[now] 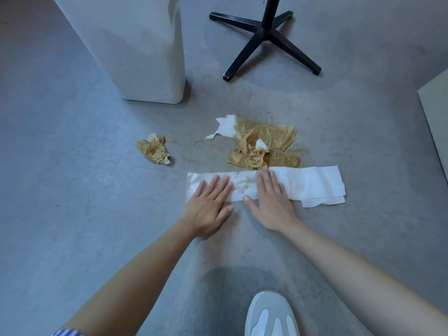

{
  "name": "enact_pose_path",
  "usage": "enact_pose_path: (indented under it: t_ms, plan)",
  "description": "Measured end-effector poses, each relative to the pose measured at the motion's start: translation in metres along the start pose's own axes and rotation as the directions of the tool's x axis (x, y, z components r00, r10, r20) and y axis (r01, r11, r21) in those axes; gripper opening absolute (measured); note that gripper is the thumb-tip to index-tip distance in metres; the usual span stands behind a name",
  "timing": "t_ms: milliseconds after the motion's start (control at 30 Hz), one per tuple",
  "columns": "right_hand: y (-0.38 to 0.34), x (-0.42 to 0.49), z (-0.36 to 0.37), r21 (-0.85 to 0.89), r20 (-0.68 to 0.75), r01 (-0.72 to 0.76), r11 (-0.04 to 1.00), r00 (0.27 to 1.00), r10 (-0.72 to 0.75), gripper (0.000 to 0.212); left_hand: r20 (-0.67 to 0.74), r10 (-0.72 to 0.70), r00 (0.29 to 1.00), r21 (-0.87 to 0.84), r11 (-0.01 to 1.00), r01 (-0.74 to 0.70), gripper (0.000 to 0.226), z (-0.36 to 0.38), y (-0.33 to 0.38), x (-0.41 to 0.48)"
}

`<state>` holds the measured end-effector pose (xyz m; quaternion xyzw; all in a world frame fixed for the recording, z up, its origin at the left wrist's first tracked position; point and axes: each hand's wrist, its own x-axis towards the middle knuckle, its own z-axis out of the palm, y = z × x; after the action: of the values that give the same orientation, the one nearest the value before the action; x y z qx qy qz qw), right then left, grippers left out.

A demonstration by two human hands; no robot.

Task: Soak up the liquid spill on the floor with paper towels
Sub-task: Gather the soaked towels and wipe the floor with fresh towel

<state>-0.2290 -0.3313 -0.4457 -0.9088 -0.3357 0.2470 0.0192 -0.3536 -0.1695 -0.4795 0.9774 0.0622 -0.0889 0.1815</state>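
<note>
Paper towel strip (312, 183), white and folded into a long band, lies flat on the grey floor (72, 190), running sideways under both hands. The left hand (208, 209) rests on its left end, fingers straight and slightly spread, holding nothing. The right hand (271, 202) lies flat on the strip's middle in the same way, thumb out to the side, also gripping nothing. Between the two hands a faint brown stain (244, 185) shows through the paper. The part of the strip to the right of the right hand looks dry and clean.

Just beyond the right hand's fingertips, touching the strip's far edge, sits a crumpled heap of brown, soaked towels (264, 144), with a thin smear of brown liquid (301, 150) beside it. A smaller soaked wad (155, 151) lies apart, beyond and to the left of the left hand.

The strip is probably very light, soft and limp, and likely to tear where wet, so flat pressing suits it better than dragging. It seems best lifted by the dry end, to the right of the right hand. The soaked heap is likely heavier, sloppy and dripping, best scooped whole from its edges.

Farther beyond the hands stand a white bin (135, 49) and a black four-legged base (264, 37). A pale shoe (271, 316) is near the person.
</note>
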Motion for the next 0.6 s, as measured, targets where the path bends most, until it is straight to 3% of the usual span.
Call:
enact_pose_path:
  t_ms: [167, 233, 300, 400, 467, 600]
  plan:
    - [0.006, 0.004, 0.003, -0.065, 0.221, -0.014, 0.998, 0.975, 0.028, 0.083, 0.092, -0.026, 0.995, 0.019, 1.000, 0.025, 0.075, 0.006, -0.003, 0.000]
    - [0.000, 0.006, -0.002, -0.052, 0.243, -0.040, 0.998, 0.969, 0.052, 0.082, 0.080, -0.023, 0.997, 0.017, 1.000, 0.022, 0.075, 0.007, -0.005, -0.001]
    - [-0.011, 0.007, -0.005, 0.004, 0.178, -0.078, 0.997, 0.981, 0.076, 0.078, 0.063, -0.019, 0.998, 0.020, 1.000, 0.017, 0.073, 0.007, -0.005, -0.002]
    - [-0.024, 0.005, -0.002, 0.009, 0.012, 0.049, 0.999, 0.999, -0.049, 0.074, 0.030, -0.038, 0.999, 0.007, 0.999, 0.038, 0.074, 0.009, -0.008, -0.006]
    - [-0.025, 0.005, 0.002, -0.037, 0.082, 0.165, 0.986, 0.984, -0.161, 0.073, 0.005, -0.073, 0.997, -0.012, 0.997, 0.073, 0.073, 0.008, -0.013, -0.012]
    - [-0.022, 0.011, 0.005, -0.145, 0.242, 0.188, 0.971, 0.959, -0.149, 0.077, -0.010, -0.143, 0.990, 0.007, 0.990, 0.143, 0.071, 0.004, -0.028, -0.024]
